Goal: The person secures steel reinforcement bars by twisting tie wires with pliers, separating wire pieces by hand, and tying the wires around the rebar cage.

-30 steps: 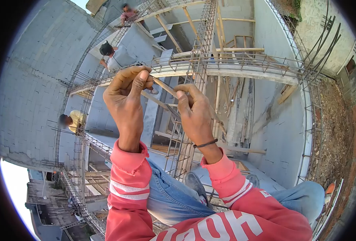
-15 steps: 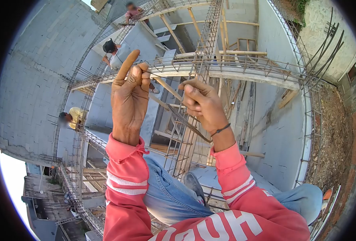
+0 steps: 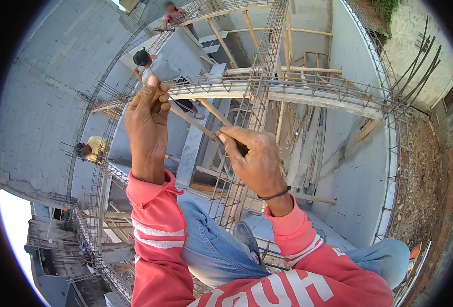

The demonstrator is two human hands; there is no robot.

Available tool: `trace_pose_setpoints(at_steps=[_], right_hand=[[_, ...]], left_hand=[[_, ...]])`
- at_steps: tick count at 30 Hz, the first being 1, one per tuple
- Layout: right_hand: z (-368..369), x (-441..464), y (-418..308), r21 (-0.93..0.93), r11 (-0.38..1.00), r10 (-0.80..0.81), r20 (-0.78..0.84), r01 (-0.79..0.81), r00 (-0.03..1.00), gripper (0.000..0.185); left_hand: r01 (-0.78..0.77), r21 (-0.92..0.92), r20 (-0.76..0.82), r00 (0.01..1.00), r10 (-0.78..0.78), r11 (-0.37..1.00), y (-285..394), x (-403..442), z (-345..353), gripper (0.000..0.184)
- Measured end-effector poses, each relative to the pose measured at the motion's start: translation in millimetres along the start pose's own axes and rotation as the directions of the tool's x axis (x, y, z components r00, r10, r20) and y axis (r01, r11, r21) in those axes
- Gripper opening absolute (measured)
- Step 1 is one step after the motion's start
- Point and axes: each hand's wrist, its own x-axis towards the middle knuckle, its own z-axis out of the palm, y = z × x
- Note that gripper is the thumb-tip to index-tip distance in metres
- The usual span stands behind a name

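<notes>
Compared with half a second ago, the left hand (image 3: pixel 149 117) is more to the left, its index finger no longer straight up, and the right hand (image 3: pixel 257 158) is lower and nearer. Between the two hands, behind them, one wooden pole (image 3: pixel 193 121) runs slanting from far left to near right. Both hands are narrow, the thumbs pressed toward bent fingers; what they pinch is too small to tell. Behind the right hand passes a steel bar cage (image 3: pixel 263 61).
</notes>
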Motion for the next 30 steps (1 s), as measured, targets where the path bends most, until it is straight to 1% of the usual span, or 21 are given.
trace_pose_setpoints(at_steps=[3,5,6,7,8,9,12,14,15,16,18,19,20,21,22,24,26,27,28,29,30], right_hand=[[3.2,-3.5,2.5,-0.032,0.999,0.035,0.059,-0.033,0.998,0.015],[0.8,-4.2,3.6,-0.008,0.997,0.081,0.120,-0.081,0.989,0.017],[-5.4,-1.5,5.4,0.280,0.896,0.273,0.268,-0.345,0.924,0.018],[-11.8,1.9,8.1,0.485,0.648,0.385,0.455,-0.587,0.803,0.020],[-17.2,5.0,11.3,0.483,0.649,0.384,0.459,-0.588,0.801,0.020],[-22.4,8.1,14.3,0.536,0.640,0.356,0.427,-0.550,0.831,0.023],[-25.2,13.6,35.9,0.550,0.659,0.295,0.437,-0.512,0.849,0.024],[-7.4,10.6,56.0,0.191,0.941,0.242,0.190,-0.278,0.951,0.022],[-0.8,8.3,60.6,-0.005,0.959,0.279,0.165,-0.282,0.946,0.021],[10.9,1.6,66.5,0.007,0.962,0.268,0.198,-0.275,0.943,0.021],[33.8,-16.8,73.5,-0.078,0.994,0.085,0.201,-0.070,0.976,0.022],[39.4,-24.8,68.1,-0.045,0.998,0.066,0.351,-0.053,0.934,0.025],[34.9,-25.5,49.4,-0.027,0.999,0.049,0.374,-0.042,0.926,0.025],[19.8,-18.4,18.3,0.160,0.948,0.121,0.617,-0.275,0.777,0.027],[5.7,-11.5,-4.7,0.253,0.814,0.106,0.820,-0.523,0.562,0.029],[-20.2,-3.5,-16.5,0.590,0.465,0.103,0.704,-0.660,0.703,0.031],[-39.5,14.4,-7.1,0.520,0.656,0.341,0.443,-0.547,0.829,0.030],[-44.3,20.5,9.2,0.522,0.660,0.330,0.445,-0.540,0.833,0.030],[-42.3,23.9,35.7,0.254,0.903,0.284,0.250,-0.346,0.926,0.029],[-34.5,26.0,57.1,-0.093,0.985,0.152,0.074,-0.145,0.986,0.029],[-23.8,20.7,69.7,-0.155,0.978,0.166,0.175,-0.140,0.970,0.029]], left_hand=[[0.003,0.114,0.039,0.999,-0.008,0.993,1.5,-0.6,-2.9,0.023],[0.228,-0.324,0.268,0.953,-0.142,0.918,1.3,1.1,-7.2,0.019],[0.224,-0.326,0.264,0.954,-0.140,0.918,1.7,2.0,-10.4,0.019],[0.224,-0.481,0.332,0.941,-0.060,0.848,2.6,4.2,-14.2,0.017],[0.234,-0.619,0.384,0.923,0.029,0.750,4.1,6.9,-19.1,0.015],[0.172,-0.693,0.338,0.935,0.105,0.700,8.9,11.4,-27.9,0.013],[0.116,-0.778,0.252,0.958,0.137,0.617,15.4,14.6,-40.8,0.013],[0.041,-0.792,0.167,0.974,0.151,0.609,14.0,16.8,-44.6,0.012],[0.021,-0.794,0.142,0.978,0.152,0.607,14.9,19.1,-48.3,0.012],[-0.002,-0.795,0.115,0.981,0.154,0.606,15.3,21.5,-52.8,0.011],[-0.086,-0.761,0.069,0.975,0.213,0.642,11.1,31.4,-64.2,0.011],[-0.145,-0.756,-0.021,0.980,0.197,0.639,9.9,37.3,-69.7,0.011],[-0.202,-0.747,-0.110,0.977,0.181,0.633,9.5,40.7,-77.1,0.011],[-0.231,-0.738,-0.128,0.970,0.205,0.634,8.5,43.2,-87.3,0.011],[-0.253,-0.740,-0.176,0.967,0.184,0.624,7.9,46.2,-97.2,0.008],[-0.293,-0.739,-0.234,0.956,0.176,0.607,14.3,47.6,-104.7,0.007],[-0.317,-0.782,-0.246,0.948,0.200,0.536,21.6,44.1,-102.2,0.007],[-0.294,-0.814,-0.210,0.953,0.219,0.501,26.3,42.6,-99.1,0.004],[-0.293,-0.816,-0.201,0.952,0.232,0.499,29.1,39.9,-92.9,0.004],[-0.215,-0.836,-0.077,0.957,0.280,0.505,29.4,35.3,-85.1,0.006],[-0.136,-0.847,0.047,0.944,0.327,0.513,29.5,31.1,-76.4,0.009]])
